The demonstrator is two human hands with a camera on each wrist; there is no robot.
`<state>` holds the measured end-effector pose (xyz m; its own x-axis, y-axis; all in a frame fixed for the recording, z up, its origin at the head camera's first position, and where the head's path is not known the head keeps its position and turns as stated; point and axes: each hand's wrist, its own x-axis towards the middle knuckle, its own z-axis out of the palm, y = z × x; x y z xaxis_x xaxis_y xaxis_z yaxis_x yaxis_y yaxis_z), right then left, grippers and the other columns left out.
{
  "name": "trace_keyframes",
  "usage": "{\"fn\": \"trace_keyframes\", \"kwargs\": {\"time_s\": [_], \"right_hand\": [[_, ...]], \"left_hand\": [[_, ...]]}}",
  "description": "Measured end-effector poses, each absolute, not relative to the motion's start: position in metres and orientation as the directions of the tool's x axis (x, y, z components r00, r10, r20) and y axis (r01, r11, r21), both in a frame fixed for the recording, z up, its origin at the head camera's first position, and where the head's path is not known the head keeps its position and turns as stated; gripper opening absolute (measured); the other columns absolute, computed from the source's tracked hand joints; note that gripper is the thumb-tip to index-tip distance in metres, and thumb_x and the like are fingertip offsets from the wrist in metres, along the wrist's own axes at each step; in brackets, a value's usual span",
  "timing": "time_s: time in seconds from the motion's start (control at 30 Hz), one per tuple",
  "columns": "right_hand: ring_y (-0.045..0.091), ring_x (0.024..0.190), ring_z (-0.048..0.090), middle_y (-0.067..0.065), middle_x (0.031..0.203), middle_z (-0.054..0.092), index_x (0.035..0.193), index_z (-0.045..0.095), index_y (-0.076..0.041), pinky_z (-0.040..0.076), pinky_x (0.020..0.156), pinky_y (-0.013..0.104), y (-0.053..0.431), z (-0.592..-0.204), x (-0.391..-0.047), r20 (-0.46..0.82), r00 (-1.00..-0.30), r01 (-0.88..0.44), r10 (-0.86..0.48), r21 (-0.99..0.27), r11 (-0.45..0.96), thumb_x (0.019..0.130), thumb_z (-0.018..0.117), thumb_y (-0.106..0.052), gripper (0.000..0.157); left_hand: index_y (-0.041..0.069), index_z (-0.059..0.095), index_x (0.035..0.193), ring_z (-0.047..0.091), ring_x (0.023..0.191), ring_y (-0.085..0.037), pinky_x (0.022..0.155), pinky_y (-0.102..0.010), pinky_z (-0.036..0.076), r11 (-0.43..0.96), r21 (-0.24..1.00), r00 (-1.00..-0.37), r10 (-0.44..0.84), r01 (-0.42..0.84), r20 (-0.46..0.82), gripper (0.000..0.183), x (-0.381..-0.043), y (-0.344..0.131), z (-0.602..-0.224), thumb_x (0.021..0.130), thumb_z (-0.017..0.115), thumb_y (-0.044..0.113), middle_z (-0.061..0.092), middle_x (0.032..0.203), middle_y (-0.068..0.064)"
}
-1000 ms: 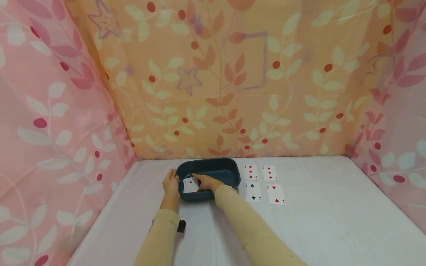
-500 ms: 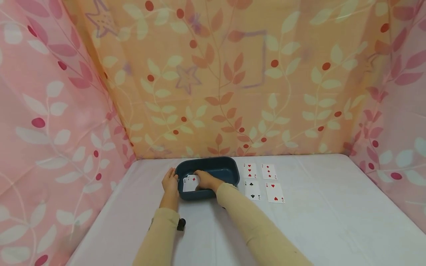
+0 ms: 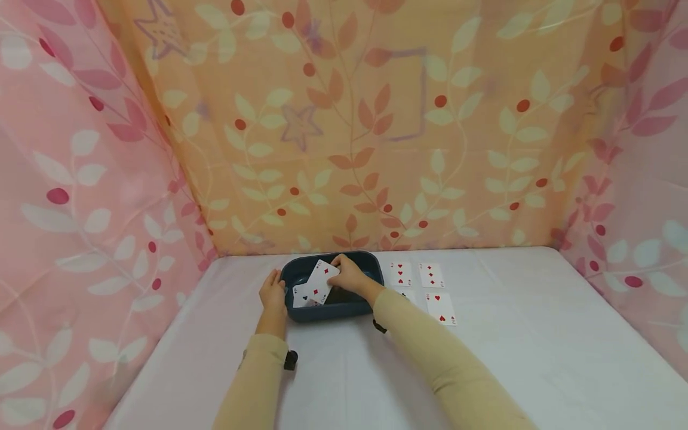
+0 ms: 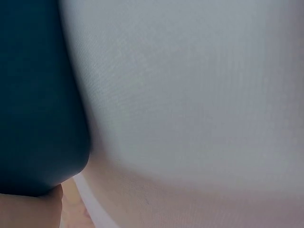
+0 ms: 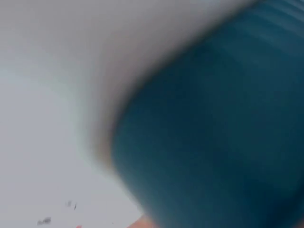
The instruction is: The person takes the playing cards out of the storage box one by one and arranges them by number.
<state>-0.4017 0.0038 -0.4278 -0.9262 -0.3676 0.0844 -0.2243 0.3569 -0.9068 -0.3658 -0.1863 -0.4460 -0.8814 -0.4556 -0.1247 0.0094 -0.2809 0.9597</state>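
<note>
My right hand (image 3: 352,278) pinches a playing card, the two of diamonds (image 3: 321,280), by its right edge. The card is tilted and raised over the dark blue plastic bin (image 3: 333,311). Below it, a card with a black club (image 3: 298,297) lies in the bin's left part, partly covered. My left hand (image 3: 273,292) grips the bin's left side at the rim. In the left wrist view, a finger (image 4: 31,209) presses against the bin's wall (image 4: 38,104). The right wrist view is blurred and mostly filled by the bin's outer wall (image 5: 213,118).
Right of the bin, cards lie face up in two rows on the white cloth (image 3: 510,334): three of hearts (image 3: 401,275), three of diamonds (image 3: 432,275), two of hearts (image 3: 441,308), and a club card (image 3: 405,294) partly behind my right sleeve. A patterned curtain (image 3: 349,149) stands behind.
My right hand has lifted the two of diamonds from the bin's left part, moving up and rightward and tilting it. The club card beneath is now more exposed. My left hand stays at the bin.
</note>
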Motion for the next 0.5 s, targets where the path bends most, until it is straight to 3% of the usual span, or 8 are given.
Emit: {"fn": "trace_keyframes", "kwargs": {"time_s": [0.2,0.5], "right_hand": [[0.016,0.058,0.055,0.009,0.079,0.063,0.107,0.056,0.007,0.046,0.051,0.022,0.030,-0.412,-0.398,0.140,-0.950,-0.214,-0.278,-0.942,0.259,0.085,0.068,0.004,0.025],[0.013,0.059,0.058,0.010,0.081,0.069,0.119,0.057,0.006,0.052,0.057,0.022,0.064,-0.404,-0.389,0.078,-0.985,-0.108,-0.155,-0.976,0.190,0.085,0.073,-0.001,0.038]], "left_hand": [[-0.002,0.031,0.149,0.028,0.142,-0.024,0.115,-0.032,0.025,-0.292,0.956,-0.881,-0.450,-0.011,-0.147,0.050,-0.365,-0.189,-0.445,0.100,0.037,-0.009,0.033,0.153,-0.015],[0.001,0.030,0.150,0.028,0.142,-0.021,0.115,-0.032,0.025,-0.329,0.944,-0.882,-0.438,-0.021,-0.172,0.051,-0.371,-0.190,-0.452,0.100,0.036,-0.008,0.032,0.154,-0.013]]}}
